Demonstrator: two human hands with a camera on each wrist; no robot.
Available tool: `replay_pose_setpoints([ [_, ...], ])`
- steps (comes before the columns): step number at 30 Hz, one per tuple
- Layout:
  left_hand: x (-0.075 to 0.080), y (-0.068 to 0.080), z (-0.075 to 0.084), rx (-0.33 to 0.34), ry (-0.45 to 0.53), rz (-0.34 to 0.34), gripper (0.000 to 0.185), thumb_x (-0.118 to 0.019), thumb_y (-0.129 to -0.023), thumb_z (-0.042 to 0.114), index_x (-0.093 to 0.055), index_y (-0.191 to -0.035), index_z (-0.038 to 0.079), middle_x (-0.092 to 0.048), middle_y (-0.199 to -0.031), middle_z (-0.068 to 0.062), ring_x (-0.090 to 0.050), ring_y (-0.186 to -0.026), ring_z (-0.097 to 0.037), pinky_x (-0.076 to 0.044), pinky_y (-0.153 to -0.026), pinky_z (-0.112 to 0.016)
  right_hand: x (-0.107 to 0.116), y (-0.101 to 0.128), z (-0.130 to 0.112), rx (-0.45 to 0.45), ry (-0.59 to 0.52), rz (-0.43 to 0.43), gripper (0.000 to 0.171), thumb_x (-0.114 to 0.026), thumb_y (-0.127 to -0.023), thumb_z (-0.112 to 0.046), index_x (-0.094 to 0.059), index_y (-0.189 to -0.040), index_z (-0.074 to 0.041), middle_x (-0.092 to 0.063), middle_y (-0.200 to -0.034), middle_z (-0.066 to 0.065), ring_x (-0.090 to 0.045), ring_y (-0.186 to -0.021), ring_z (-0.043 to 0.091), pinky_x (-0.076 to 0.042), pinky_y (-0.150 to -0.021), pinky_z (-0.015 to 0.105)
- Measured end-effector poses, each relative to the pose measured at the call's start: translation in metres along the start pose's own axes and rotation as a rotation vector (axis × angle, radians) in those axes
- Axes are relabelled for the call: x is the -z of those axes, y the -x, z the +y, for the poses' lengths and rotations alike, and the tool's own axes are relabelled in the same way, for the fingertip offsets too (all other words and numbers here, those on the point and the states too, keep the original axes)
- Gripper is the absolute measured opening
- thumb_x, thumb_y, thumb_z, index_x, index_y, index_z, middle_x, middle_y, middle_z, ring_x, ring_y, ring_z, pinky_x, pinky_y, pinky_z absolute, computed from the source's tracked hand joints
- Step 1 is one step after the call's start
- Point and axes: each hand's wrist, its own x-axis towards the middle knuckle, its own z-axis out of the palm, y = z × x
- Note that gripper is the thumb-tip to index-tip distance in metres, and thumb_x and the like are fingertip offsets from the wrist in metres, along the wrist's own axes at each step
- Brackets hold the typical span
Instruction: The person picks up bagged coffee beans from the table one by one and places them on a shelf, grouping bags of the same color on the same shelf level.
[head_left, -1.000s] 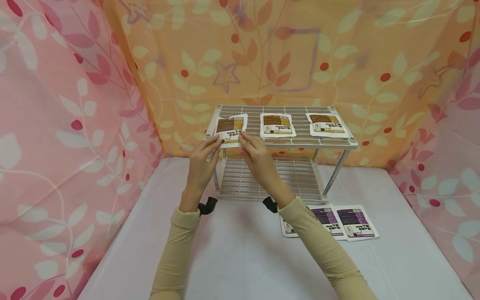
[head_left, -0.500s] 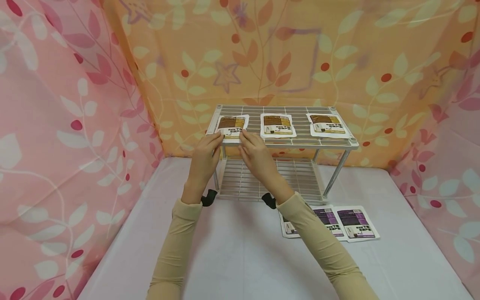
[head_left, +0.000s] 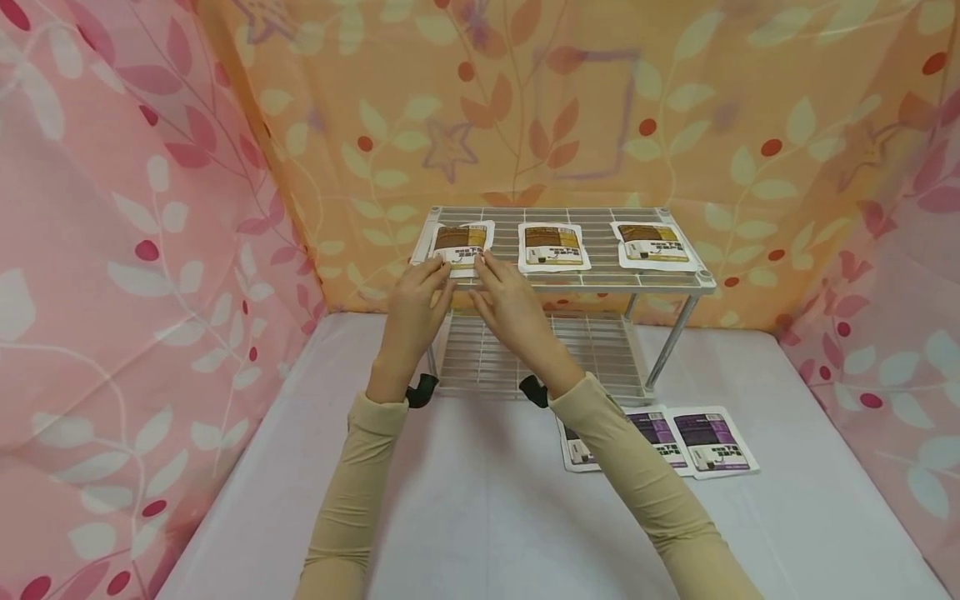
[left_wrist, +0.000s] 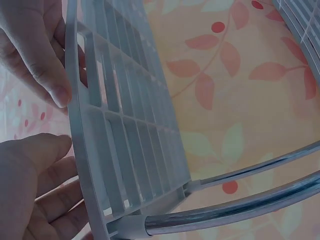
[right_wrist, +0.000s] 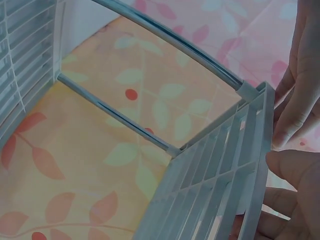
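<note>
A flat white pouch with a brown-and-yellow label (head_left: 461, 237) lies on the upper tier of the white wire rack (head_left: 600, 282), at its left end. My left hand (head_left: 415, 308) has its fingertips on the pouch's near left corner. The right hand (head_left: 516, 307) touches the near right corner, fingers extended and the thumb apart below. Seen from beneath in the left wrist view, the left hand's thumb (left_wrist: 52, 149) stands at the shelf's front edge. From the right wrist, the right thumb (right_wrist: 285, 162) is likewise by that edge, with fingers beyond the slats.
Two similar pouches lie on the same tier, one mid-shelf (head_left: 554, 247) and one to the right (head_left: 654, 247). Purple-labelled pouches (head_left: 711, 443) overlap on the white table (head_left: 480, 517), front right, partly behind the right sleeve. Patterned cloth (head_left: 360, 100) encloses the back and sides.
The left pouch, first tilted and overhanging the front edge in both hands, now lies farther back on the shelf. The hands have followed it slightly, and their thumbs have moved away from the pouch.
</note>
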Motion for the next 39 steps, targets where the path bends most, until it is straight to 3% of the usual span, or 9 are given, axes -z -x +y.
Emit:
replay_pose_setpoints([
  [9, -0.002, 0.005, 0.003, 0.022, -0.020, -0.077, 0.042, -0.059, -0.092, 0.025, -0.056, -0.127, 0.003, -0.049, -0.136, -0.017, -0.040, -0.130, -0.031, -0.017, -0.113, -0.050, -0.004, 0.005, 0.003, 0.056, 0.034, 0.069, 0.049, -0.058, -0.092, -0.024, -0.047, -0.135, -0.004, -0.043, -0.140, 0.018, -0.041, -0.128, 0.030, -0.028, -0.111, 0.044],
  [18, -0.011, 0.016, 0.010, -0.023, -0.010, -0.020, 0.043, -0.058, -0.092, 0.025, -0.053, -0.130, 0.004, -0.046, -0.139, -0.015, -0.036, -0.133, -0.032, -0.017, -0.111, -0.056, -0.005, 0.020, 0.007, 0.115, -0.060, 0.181, 0.045, -0.059, -0.090, -0.018, -0.050, -0.133, -0.007, -0.046, -0.138, 0.016, -0.039, -0.130, 0.031, -0.024, -0.111, 0.051],
  [27, -0.022, 0.027, 0.014, -0.070, 0.043, 0.077, 0.042, -0.062, -0.089, 0.016, -0.055, -0.128, 0.006, -0.048, -0.137, -0.014, -0.036, -0.133, -0.032, -0.016, -0.112, -0.054, -0.003, 0.039, 0.015, 0.133, -0.187, 0.274, 0.042, -0.060, -0.089, -0.013, -0.053, -0.130, -0.005, -0.044, -0.140, 0.017, -0.036, -0.132, 0.031, -0.023, -0.111, 0.053],
  [39, -0.036, 0.046, 0.023, -0.112, 0.085, 0.073, 0.050, -0.067, -0.084, 0.010, -0.052, -0.132, 0.008, -0.045, -0.140, -0.014, -0.031, -0.136, -0.031, -0.015, -0.110, -0.059, -0.006, 0.066, 0.029, 0.137, -0.223, 0.286, 0.046, -0.061, -0.087, -0.008, -0.051, -0.131, -0.005, -0.041, -0.142, 0.015, -0.034, -0.134, 0.032, -0.021, -0.111, 0.052],
])
